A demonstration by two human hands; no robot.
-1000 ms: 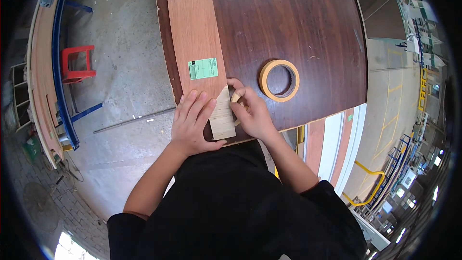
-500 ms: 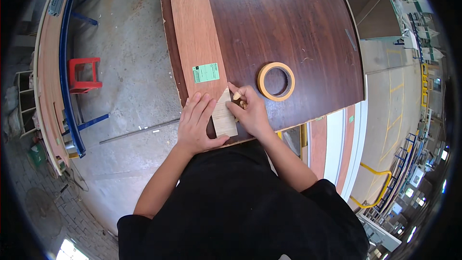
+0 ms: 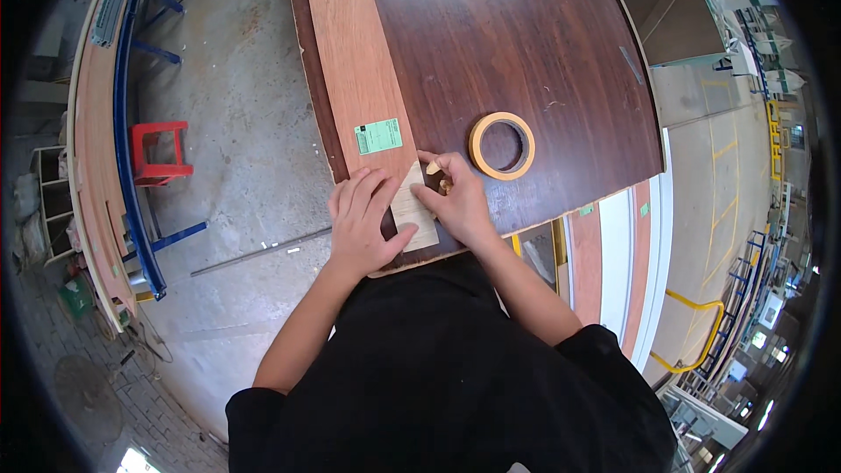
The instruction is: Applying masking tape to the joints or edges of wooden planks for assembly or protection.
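A long reddish-brown wood board (image 3: 350, 44) with a green label (image 3: 379, 136) lies along the left side of the dark brown tabletop (image 3: 491, 44). At its near end is a pale wood-grain piece (image 3: 416, 226). My left hand (image 3: 361, 219) lies on the board's near end, fingers flat, its thumb reaching onto the pale piece. On the other side, my right hand (image 3: 457, 201) is curled closed, its thumb against the pale piece's right edge and its index finger by the board's corner. Small yellowish bits (image 3: 433, 168) show among its bent fingers; I cannot make out what they are.
A roll of yellow tape (image 3: 477, 145) lies flat on the tabletop, right of my hands. To the left stand a red stool (image 3: 159, 155) and a blue metal frame (image 3: 129, 144). Long reddish and white panels (image 3: 585, 267) are beyond the tabletop's near right edge.
My left thumb has slid up the pale piece from its near end. The right hand keeps nearly the same place and grip. The whole view has shifted slightly.
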